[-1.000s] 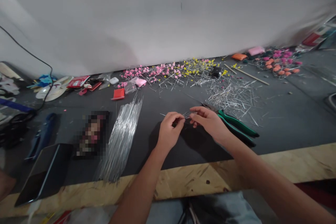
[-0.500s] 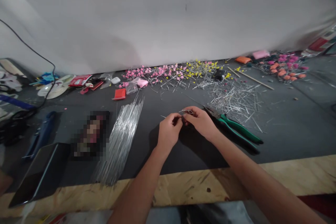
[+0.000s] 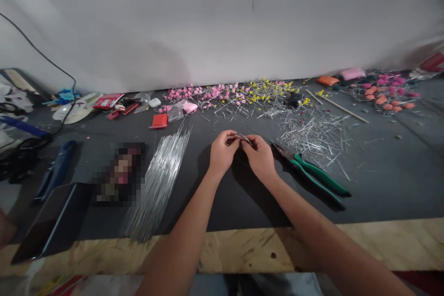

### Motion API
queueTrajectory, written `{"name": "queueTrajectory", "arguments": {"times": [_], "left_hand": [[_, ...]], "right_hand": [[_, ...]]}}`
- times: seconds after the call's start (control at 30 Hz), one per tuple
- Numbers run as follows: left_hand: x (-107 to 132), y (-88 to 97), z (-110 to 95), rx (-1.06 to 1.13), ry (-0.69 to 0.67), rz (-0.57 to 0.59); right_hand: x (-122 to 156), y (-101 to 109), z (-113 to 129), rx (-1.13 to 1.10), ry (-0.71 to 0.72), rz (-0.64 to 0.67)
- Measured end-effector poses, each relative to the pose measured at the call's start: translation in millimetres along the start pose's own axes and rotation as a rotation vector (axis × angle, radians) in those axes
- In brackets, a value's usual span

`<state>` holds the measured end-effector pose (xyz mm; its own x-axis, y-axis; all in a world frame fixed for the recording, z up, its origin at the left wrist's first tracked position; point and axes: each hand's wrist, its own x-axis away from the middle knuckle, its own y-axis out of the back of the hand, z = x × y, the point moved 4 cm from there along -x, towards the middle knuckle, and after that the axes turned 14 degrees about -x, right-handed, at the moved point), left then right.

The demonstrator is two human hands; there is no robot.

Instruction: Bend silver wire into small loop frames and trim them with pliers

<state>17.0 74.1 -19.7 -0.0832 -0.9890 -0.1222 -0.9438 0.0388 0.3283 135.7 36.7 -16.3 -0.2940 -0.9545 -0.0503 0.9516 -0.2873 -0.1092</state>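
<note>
Left hand and right hand together, fingers pinched on thin wire; green pliers just beside

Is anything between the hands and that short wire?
Nothing visible: the left hand and right hand both pinch the short wire at their fingertips, over the dark mat; green pliers lie apart to the right.

Left arm is angling toward 1 o'clock, right arm toward 11 o'clock; left hand and right hand are meeting fingertip to fingertip, each grip pinching closed.
</note>
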Motion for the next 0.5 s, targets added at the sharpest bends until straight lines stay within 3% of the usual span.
{"name": "queueTrajectory", "arguments": {"times": [0.27, 0.5], "left_hand": [[5.1, 5.4, -1.3, 0.065, 0.076, 0.052], [7.5, 7.8, -3.7, 0.08, 0.072, 0.027]], "right_hand": [[3.4, -2.0, -0.6, -0.132, 0.008, -0.007], [3.7, -4.3, -0.8, -0.104, 0.023, 0.013]]}}
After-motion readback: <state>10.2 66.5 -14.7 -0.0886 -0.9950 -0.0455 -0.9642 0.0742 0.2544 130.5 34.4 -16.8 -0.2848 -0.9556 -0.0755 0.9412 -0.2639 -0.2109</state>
